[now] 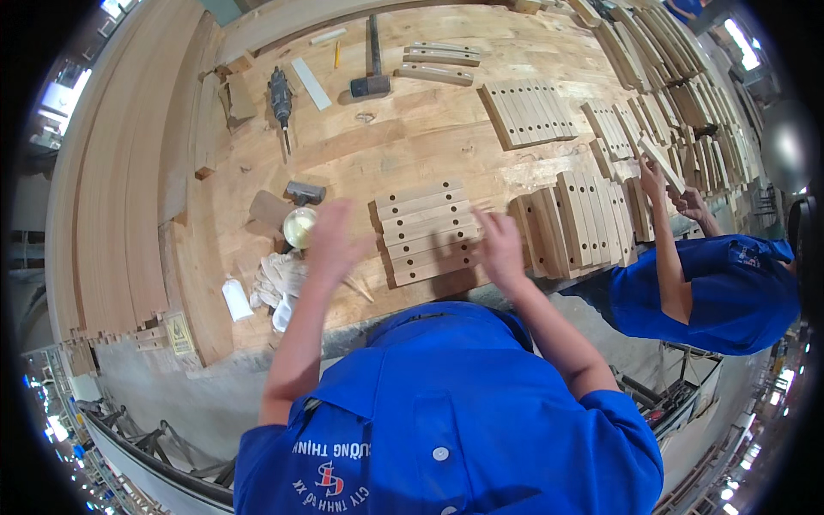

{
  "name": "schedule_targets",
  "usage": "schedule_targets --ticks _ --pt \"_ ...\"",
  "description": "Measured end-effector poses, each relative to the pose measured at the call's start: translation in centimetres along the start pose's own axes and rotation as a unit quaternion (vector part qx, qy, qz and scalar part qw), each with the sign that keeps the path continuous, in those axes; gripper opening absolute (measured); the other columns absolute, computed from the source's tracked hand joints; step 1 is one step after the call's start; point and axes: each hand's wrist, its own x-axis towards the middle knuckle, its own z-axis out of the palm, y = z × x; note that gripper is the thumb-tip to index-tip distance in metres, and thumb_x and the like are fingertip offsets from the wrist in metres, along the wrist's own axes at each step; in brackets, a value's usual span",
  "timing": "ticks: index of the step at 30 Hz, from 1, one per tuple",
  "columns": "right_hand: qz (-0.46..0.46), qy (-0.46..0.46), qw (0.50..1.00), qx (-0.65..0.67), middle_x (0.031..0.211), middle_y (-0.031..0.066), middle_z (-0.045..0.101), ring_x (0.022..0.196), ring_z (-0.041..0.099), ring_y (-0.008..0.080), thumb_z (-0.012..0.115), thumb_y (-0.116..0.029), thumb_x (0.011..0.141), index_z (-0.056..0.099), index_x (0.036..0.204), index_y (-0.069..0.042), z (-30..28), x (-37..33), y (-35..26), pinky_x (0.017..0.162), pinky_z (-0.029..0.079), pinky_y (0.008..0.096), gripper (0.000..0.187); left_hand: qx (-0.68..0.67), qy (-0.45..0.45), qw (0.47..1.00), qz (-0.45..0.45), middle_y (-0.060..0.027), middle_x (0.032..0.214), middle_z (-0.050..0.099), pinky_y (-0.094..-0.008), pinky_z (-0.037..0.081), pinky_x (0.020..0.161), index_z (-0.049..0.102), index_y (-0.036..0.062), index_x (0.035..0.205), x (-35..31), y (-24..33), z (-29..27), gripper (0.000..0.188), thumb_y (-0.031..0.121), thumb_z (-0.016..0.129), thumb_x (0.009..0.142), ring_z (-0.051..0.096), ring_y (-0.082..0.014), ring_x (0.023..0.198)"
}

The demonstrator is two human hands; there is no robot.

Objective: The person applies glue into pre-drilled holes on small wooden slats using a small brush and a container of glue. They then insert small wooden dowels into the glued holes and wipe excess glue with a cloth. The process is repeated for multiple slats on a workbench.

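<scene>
A block of drilled wooden slats (427, 232) lies side by side on the bench in front of me, with a dark hole near each slat's end. At its right edge is my right hand (500, 245), fingers stretched toward the slat ends; whether they touch is unclear. My left hand (336, 245) hovers left of the block, smeared by motion, so its fingers cannot be read. Just beyond that hand stands a small round container of pale stuff (299, 227). A thin wooden stick (358, 289) lies below the left hand.
Further left are a black mallet head (305, 192), a white rag (279, 276) and a white bottle (237, 299). A power drill (281, 99) and a long-handled hammer (371, 84) lie farther back. More drilled slats (588, 219) stand right, beside a co-worker's hands (689, 203) holding a slat.
</scene>
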Motion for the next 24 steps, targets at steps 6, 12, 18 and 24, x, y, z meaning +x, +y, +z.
schedule_targets --ticks 6,12,18,24 --pt "-0.036 -0.084 0.986 -0.138 0.098 0.0047 0.052 0.091 0.047 0.0242 0.054 -0.006 0.071 0.054 0.121 -0.015 -1.3 -1.2 1.2 0.076 0.037 0.0389 0.051 0.166 -0.117 0.954 0.218 -0.0087 0.133 0.042 -0.053 0.023 0.104 0.045 0.0051 0.127 -2.1 7.0 8.7 0.072 0.045 0.066 0.071 0.037 -0.0284 0.121" --pt "-0.031 -0.137 0.976 -0.167 0.094 0.0066 0.052 0.09 0.048 0.0232 0.051 -0.012 0.076 0.053 0.121 -0.017 0.2 -1.3 0.0 0.076 0.036 0.0384 0.046 0.235 -0.121 0.943 0.202 -0.0069 0.132 0.043 -0.057 0.022 0.104 0.047 0.0061 0.126 -2.5 7.9 10.1 0.066 0.039 0.067 0.072 0.04 -0.0265 0.119" --pt "-0.083 -0.168 0.955 -0.231 0.097 0.0074 0.053 0.093 0.049 0.0233 0.05 -0.016 0.077 0.053 0.119 -0.009 0.6 -2.1 -0.4 0.079 0.037 0.0407 0.043 0.233 -0.087 0.945 0.212 -0.0074 0.125 0.049 -0.0608 0.02 0.103 0.05 0.0043 0.123 -2.1 8.3 10.8 0.055 0.027 0.06 0.074 0.044 -0.0279 0.114" --pt "-0.11 -0.155 0.948 -0.255 0.099 0.0085 0.055 0.097 0.05 0.0248 0.049 -0.018 0.078 0.052 0.119 -0.009 1.8 -2.4 -0.6 0.082 0.035 0.0435 0.042 0.207 -0.064 0.957 0.191 -0.0085 0.12 0.053 -0.065 0.02 0.101 0.054 0.0067 0.117 -3.1 7.7 11.9 0.043 0.018 0.052 0.075 0.049 -0.0281 0.108"
